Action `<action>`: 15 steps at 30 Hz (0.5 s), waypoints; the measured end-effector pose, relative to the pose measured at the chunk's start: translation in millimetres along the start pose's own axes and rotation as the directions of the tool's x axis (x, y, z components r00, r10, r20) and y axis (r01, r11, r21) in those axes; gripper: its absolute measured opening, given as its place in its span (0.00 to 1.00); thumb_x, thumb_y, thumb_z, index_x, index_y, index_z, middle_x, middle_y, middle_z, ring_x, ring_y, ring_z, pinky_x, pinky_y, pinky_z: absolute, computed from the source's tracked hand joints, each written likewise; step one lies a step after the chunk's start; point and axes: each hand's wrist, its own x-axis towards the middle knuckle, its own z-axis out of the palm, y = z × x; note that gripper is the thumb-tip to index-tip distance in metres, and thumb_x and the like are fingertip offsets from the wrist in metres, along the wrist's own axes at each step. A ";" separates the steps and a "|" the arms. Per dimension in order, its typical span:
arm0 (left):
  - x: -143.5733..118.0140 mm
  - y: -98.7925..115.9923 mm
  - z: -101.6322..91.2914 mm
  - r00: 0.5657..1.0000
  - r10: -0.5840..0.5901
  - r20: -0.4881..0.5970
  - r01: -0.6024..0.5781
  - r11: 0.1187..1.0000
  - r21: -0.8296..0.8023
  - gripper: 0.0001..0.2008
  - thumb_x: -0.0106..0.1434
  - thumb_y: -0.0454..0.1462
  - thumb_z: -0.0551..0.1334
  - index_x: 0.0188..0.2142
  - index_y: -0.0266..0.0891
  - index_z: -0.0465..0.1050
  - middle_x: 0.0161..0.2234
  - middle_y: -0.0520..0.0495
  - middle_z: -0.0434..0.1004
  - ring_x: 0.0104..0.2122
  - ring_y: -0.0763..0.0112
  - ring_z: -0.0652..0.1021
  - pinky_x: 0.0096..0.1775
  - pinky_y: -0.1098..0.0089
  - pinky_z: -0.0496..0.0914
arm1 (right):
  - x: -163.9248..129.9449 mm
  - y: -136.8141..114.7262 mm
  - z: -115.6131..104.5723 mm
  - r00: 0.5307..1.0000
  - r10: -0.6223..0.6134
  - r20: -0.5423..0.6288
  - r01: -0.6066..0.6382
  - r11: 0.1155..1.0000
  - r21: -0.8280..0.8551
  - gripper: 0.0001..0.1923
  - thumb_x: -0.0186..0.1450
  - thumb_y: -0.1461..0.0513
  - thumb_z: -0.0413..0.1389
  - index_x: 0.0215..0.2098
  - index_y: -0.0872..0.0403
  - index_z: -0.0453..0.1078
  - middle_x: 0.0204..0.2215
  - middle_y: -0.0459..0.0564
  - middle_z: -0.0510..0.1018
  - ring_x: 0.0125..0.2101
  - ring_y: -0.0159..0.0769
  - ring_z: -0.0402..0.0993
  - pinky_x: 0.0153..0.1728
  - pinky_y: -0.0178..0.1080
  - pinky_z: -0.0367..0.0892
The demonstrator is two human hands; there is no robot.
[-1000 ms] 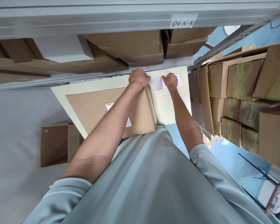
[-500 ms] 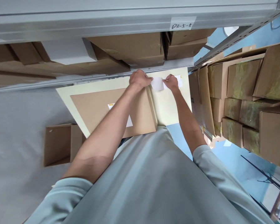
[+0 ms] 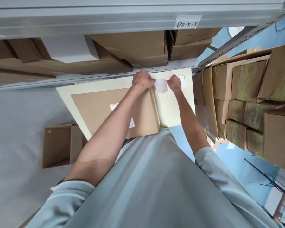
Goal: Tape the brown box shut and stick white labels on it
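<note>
Arms stretched forward | my left hand (image 3: 142,80) and right hand (image 3: 174,83) each pinch the white label (image 3: 161,85) above the cream surface (image 3: 173,104)

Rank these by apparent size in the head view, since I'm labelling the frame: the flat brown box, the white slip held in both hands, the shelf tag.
1. flat brown box
2. shelf tag and white slip: look alike, so unranked.

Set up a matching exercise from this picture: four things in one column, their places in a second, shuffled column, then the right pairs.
Things:
1. white slip
2. flat brown box
3. handwritten shelf label
4. open carton

Places:
A. on the grey shelf beam, top
B. between left hand and right hand
C. on the grey floor, lower left
D. on the cream board, under the left forearm

Pairs: 1-B, 2-D, 3-A, 4-C
</note>
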 end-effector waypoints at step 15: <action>15.5 -13.6 5.3 0.999 0.043 -0.002 -0.043 0.999 0.017 0.15 0.64 0.44 0.70 0.46 0.39 0.87 0.47 0.37 0.88 0.55 0.46 0.83 0.62 0.57 0.74 | -51.5 17.2 3.8 0.995 -0.054 -0.087 0.050 0.998 -0.048 0.09 0.81 0.56 0.53 0.48 0.53 0.69 0.54 0.63 0.81 0.58 0.52 0.78 0.67 0.55 0.71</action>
